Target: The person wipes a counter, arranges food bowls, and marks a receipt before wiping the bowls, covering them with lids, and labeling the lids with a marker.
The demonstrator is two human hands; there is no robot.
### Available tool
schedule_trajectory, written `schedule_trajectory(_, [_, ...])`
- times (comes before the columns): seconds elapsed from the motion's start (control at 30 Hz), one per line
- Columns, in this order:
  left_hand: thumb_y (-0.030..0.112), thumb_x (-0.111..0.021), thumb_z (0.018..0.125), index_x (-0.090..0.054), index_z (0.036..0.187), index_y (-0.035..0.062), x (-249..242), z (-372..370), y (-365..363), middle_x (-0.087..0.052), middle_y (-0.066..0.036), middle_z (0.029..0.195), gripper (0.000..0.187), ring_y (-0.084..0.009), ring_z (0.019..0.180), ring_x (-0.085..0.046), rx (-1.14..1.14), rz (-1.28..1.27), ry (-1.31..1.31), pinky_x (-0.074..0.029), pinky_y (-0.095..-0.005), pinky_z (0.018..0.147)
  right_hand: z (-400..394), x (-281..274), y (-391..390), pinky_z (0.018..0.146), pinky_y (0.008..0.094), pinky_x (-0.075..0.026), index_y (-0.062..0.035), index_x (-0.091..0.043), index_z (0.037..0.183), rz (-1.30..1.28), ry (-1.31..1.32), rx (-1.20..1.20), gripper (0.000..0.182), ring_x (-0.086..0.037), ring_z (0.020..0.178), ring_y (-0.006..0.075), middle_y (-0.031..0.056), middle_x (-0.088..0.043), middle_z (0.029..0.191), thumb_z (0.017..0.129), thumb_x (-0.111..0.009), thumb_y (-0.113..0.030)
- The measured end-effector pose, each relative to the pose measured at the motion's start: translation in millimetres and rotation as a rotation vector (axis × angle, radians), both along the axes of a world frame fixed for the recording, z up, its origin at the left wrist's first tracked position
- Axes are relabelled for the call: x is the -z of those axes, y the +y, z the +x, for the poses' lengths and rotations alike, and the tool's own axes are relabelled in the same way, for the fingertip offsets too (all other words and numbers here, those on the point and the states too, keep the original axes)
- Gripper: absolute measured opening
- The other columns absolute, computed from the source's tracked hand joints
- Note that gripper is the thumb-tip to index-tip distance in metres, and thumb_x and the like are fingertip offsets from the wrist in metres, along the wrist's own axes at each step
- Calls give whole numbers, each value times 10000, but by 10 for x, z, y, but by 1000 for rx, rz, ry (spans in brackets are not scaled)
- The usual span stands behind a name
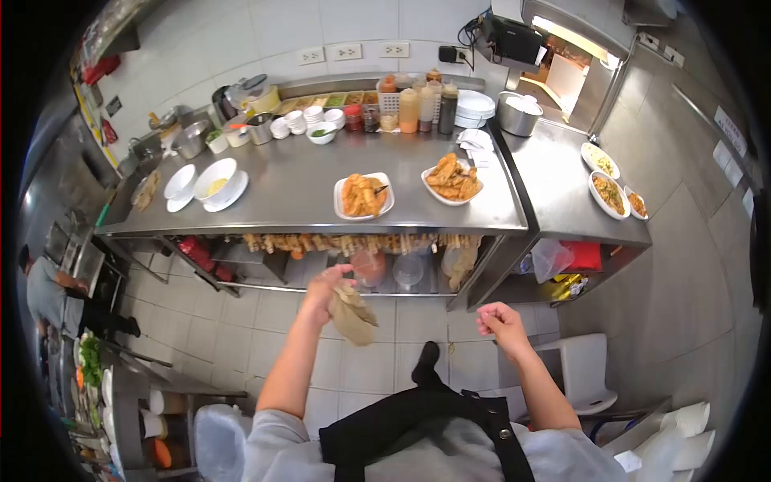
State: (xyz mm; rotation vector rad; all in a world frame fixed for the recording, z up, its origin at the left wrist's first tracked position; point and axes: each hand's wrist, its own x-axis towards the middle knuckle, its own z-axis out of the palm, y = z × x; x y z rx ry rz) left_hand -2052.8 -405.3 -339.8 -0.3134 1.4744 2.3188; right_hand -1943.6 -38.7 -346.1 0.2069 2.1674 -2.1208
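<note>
A tan cloth hangs from my left hand, whose fingers are closed on its upper end, in front of the steel counter. My right hand is held in the air to the right, its fingers curled in and nothing visible in them. Beyond my hands, a white bowl of orange-brown fried food sits near the counter's front edge. Right of it stands a second bowl of fried pieces. Neither hand touches the bowls.
Sauce bottles, white bowls and a steel pot stand on the counter. Filled plates are at the right. A white chair is close by my right arm. Another person works at far left.
</note>
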Motion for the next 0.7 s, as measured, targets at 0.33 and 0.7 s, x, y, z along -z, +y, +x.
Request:
schedule_trajectory(0.33, [244,-439,898,-502,1089,10,227,-1709,28,-630,-169,911,308,-287,783,-614,-96,-10,-223,-520,-408,717,-2306,-4,612,692,320,-529,-5,-380,1209,-209,-134,30,375,-602,790,206,158,-555,1004,881,-532,-102])
schedule_trajectory(0.7, [135,-473,876,-383,1196,50,106,-1976,42,-590,-159,1034,343,-224,829,-624,34,-61,-203,-543,-337,698,-3113,234,279,686,408,-556,-2,-212,1221,-639,-246,221,452,-616,819,320,228,-492,1056,862,-484,-38])
